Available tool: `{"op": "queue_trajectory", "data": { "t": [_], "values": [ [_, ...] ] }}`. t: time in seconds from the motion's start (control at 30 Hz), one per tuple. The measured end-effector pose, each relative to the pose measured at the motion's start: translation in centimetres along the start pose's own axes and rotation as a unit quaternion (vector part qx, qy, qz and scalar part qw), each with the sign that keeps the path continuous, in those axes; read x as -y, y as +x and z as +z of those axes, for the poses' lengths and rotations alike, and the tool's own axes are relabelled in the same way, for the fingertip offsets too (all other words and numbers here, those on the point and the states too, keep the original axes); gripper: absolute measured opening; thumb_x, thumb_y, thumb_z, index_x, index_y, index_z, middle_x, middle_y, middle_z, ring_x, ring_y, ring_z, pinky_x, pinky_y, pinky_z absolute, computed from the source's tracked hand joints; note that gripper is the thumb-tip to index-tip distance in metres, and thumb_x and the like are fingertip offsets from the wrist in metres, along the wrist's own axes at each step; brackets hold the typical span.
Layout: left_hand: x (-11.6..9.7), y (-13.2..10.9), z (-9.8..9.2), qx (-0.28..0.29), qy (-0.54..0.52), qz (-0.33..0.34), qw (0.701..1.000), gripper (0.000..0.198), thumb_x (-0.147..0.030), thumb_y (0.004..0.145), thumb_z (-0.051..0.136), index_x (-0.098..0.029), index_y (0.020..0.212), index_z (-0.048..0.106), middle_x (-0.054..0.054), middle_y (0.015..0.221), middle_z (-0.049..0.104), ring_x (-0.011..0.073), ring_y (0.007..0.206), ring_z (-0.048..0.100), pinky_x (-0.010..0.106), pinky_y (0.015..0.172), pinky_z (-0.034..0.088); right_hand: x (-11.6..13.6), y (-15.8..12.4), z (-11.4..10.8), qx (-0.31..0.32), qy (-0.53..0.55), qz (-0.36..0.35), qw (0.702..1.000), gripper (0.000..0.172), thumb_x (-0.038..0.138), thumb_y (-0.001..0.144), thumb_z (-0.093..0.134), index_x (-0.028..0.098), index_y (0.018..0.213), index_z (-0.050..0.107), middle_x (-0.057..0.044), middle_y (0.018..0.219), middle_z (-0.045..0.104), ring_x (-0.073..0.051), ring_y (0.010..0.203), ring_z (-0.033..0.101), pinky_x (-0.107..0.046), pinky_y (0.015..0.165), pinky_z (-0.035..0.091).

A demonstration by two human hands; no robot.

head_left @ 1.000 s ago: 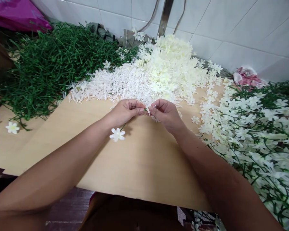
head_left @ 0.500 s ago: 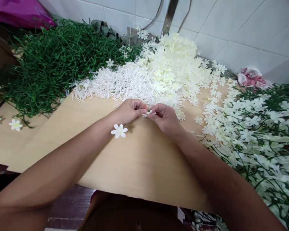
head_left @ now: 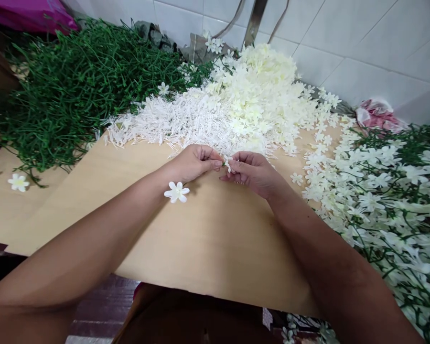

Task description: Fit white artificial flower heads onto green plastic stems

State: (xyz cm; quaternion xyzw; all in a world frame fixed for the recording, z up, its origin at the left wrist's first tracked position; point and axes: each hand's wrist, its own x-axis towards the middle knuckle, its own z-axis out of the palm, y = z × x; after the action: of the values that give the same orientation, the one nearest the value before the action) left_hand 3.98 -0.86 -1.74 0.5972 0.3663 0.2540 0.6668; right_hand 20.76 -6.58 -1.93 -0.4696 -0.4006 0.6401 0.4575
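My left hand (head_left: 202,161) is closed in a pinch over the cardboard, and a bit of green stem (head_left: 223,164) shows at its fingertips. Facing it, my right hand (head_left: 249,171) pinches a small white artificial flower (head_left: 228,165) where it meets that green tip. The fingertips of both hands nearly touch. Below my left wrist appears an open white flower (head_left: 177,192); whether it joins the stem in my left hand is hidden. Just beyond my hands lies a heap of thin white stamen-like pieces (head_left: 186,119).
Behind rises a pile of cream flower heads (head_left: 261,91). Green stems (head_left: 93,86) are heaped at left, and stemmed white flowers (head_left: 380,200) at right. Loose flowers (head_left: 18,182) lie on the cardboard (head_left: 200,243). A tiled wall (head_left: 361,43) stands behind.
The small flower between my fingertips has turned more upright and shifted slightly right. My right fingers have changed their grip around it. My left hand stays nearly still.
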Motion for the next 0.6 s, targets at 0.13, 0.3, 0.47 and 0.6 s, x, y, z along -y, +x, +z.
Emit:
{"op": "queue_trajectory", "data": {
  "t": [0.13, 0.3, 0.47, 0.6],
  "values": [
    [0.0, 0.0, 0.1, 0.002, 0.014, 0.003, 1.0, 0.012, -0.02, 0.062, 0.072, -0.013, 0.066, 0.063, -0.002, 0.06, 0.062, 0.0079, 0.058, 0.054, 0.022, 0.058, 0.042, -0.2, 0.1, 0.1, -0.039, -0.045, -0.034, 0.998, 0.039, 0.043, 0.055, 0.082, 0.016, 0.068, 0.057, 0.003, 0.057, 0.062, -0.009, 0.055, 0.06, -0.02, 0.049, 0.044],
    [0.1, 0.0, 0.1, 0.005, 0.032, 0.007, 0.999, 0.011, -0.02, 0.062, 0.07, -0.013, 0.064, 0.062, -0.002, 0.06, 0.061, 0.0076, 0.057, 0.052, 0.022, 0.057, 0.04, -0.9, 0.3, 0.4, -0.072, -0.102, -0.1, 0.987, 0.037, 0.04, 0.054, 0.082, 0.017, 0.066, 0.057, 0.004, 0.056, 0.061, -0.007, 0.052, 0.053, -0.022, 0.051, 0.039],
    [0.3, 0.2, -0.1, 0.002, 0.051, 0.004, 0.999, 0.01, -0.019, 0.061, 0.07, -0.013, 0.064, 0.062, -0.003, 0.059, 0.058, 0.008, 0.056, 0.05, 0.023, 0.057, 0.039, -1.5, 0.4, 0.4, -0.081, -0.14, -0.124, 0.979, 0.032, 0.038, 0.057, 0.08, 0.018, 0.066, 0.056, 0.004, 0.057, 0.059, -0.008, 0.053, 0.05, -0.024, 0.052, 0.038],
    [0.2, 0.4, -0.2, 0.003, 0.07, 0.004, 0.998, 0.01, -0.018, 0.061, 0.07, -0.014, 0.063, 0.062, -0.003, 0.058, 0.058, 0.0086, 0.056, 0.049, 0.024, 0.056, 0.037, -1.7, 0.6, 0.3, -0.071, -0.145, -0.125, 0.979, 0.034, 0.042, 0.058, 0.079, 0.018, 0.065, 0.055, 0.004, 0.058, 0.059, -0.008, 0.054, 0.051, -0.025, 0.054, 0.039]
  ]
}}
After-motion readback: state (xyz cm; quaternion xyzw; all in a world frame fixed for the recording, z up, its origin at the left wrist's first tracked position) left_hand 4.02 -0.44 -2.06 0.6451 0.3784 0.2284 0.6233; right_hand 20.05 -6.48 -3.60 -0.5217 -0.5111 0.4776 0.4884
